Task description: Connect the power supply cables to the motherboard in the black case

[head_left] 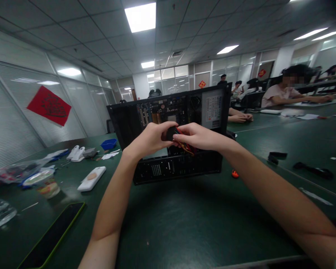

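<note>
An open black computer case [179, 168] stands on the green table in front of me, its inside facing me. Colored power cables [187, 147], red, yellow and black, are gathered between my hands before the opening. My left hand [154, 137] is closed around a dark part of this bundle, whose exact shape its fingers hide. From the other side, my right hand [197, 135] pinches the cables close to the left fingertips. Behind the hands are the motherboard [168, 108] and, at the upper right of the case, a power supply with a white label [213, 108].
Left on the table lie a phone [54, 233], a white power bank [92, 179], a plastic cup [47, 185] and a blue tray [108, 144]. Right are black straps [313, 171] and an orange object [235, 173]. A person's hands [242, 116] rest beyond the case; other people sit farther off.
</note>
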Motion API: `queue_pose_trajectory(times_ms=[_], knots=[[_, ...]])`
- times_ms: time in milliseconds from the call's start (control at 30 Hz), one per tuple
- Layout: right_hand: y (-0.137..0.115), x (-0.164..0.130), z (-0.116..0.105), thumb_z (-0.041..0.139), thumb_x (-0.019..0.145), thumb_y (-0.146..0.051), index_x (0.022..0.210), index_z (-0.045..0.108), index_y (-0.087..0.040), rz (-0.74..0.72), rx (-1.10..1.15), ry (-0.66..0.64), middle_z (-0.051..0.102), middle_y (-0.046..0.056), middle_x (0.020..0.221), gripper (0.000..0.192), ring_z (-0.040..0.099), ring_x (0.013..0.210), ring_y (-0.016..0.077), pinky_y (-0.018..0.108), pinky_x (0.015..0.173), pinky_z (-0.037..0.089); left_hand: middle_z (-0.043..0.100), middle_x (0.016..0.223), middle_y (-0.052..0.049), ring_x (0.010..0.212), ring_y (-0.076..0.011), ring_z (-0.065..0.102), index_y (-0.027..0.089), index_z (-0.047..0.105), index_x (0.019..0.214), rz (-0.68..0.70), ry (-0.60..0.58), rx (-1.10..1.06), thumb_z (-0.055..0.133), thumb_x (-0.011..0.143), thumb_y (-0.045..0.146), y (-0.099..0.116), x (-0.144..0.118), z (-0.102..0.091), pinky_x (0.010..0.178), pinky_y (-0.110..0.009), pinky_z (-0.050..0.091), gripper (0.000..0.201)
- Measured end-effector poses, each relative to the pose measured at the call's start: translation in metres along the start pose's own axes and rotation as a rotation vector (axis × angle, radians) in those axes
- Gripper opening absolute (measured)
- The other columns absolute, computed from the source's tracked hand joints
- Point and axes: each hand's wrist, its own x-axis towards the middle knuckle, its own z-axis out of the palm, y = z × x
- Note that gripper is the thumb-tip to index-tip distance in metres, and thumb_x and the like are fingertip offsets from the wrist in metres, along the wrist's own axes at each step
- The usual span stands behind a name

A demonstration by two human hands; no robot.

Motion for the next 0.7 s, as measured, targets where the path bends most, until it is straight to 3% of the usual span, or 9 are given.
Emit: queue_pose_trajectory(times_ms=[333, 700], knots=[[0.006, 0.006, 0.01, 0.068, 0.088, -0.033, 0.089, 0.068, -0.017, -0.009, 0.042, 0.03, 0.067, 0.001, 0.077, 0.016, 0.06, 0.075, 0.0181, 0.029, 0.067, 0.046, 0.063, 0.074, 0.002, 0.065, -0.0115, 0.058, 0.014, 0.065, 0.133, 0.008, -0.026, -0.008, 0.071, 0.083, 0.02, 0.001, 0.001, 0.003, 0.064, -0.023, 0.045, 0.05], [0.007, 0.008, 0.019, 0.064, 0.09, -0.028, 0.089, 0.067, -0.016, 0.042, 0.075, 0.054, 0.063, -0.001, 0.066, 0.012, 0.058, 0.065, 0.0151, 0.024, 0.059, 0.044, 0.066, 0.077, 0.001, 0.064, -0.0109, 0.058, 0.014, 0.065, 0.13, 0.03, -0.002, 0.017, 0.071, 0.083, 0.017, 0.0, 0.0, 0.006, 0.062, -0.022, 0.045, 0.047]])
